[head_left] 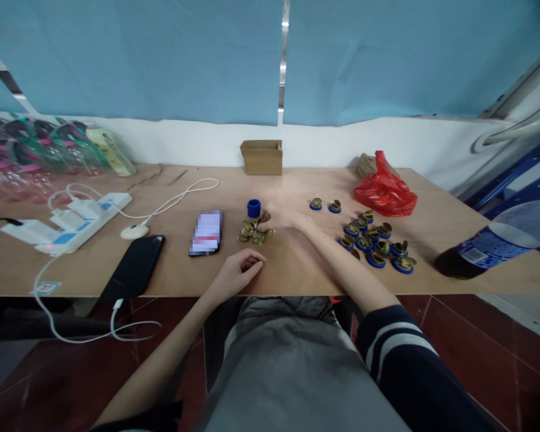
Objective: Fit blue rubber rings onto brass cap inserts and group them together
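My right hand [278, 216] reaches to a small heap of brass-coloured metal pieces [251, 232] in the middle of the wooden table [297, 264]; its fingers are curled in the heap, pinching at a piece. A blue ring cap [254, 207] stands just behind the heap. My left hand [242, 270] rests near the front edge with fingers curled together; what is in them is hidden. To the right lies a cluster of several blue caps fitted with brass pieces [375, 245], and two more [324, 205] sit apart farther back.
A lit phone [206, 232] and a dark phone [137, 259] lie on the left, beside a white power strip [67, 225] with cables. A cardboard box [261, 156] and red plastic bag [384, 191] stand at the back. A dark drink bottle [495, 243] lies right.
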Available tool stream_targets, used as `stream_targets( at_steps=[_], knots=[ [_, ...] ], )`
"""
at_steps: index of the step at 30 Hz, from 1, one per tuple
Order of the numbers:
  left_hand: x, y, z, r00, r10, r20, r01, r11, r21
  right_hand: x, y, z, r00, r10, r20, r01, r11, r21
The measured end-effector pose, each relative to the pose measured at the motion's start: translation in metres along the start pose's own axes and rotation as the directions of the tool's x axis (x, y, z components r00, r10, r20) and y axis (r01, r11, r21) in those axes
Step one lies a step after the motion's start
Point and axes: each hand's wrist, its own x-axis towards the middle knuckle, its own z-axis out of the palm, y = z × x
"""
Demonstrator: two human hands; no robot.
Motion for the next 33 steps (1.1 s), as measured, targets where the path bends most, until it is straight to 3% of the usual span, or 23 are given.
stream_targets(
  at_steps=[33],
  knots=[
    [0.0003,-0.0027,-0.0002,1.000,0.005,-0.002,-0.005,1.000,0.008,0.0007,-0.0035,0.0031,0.999,0.011,0.044,-0.008,0.998,-0.061]
  ],
)
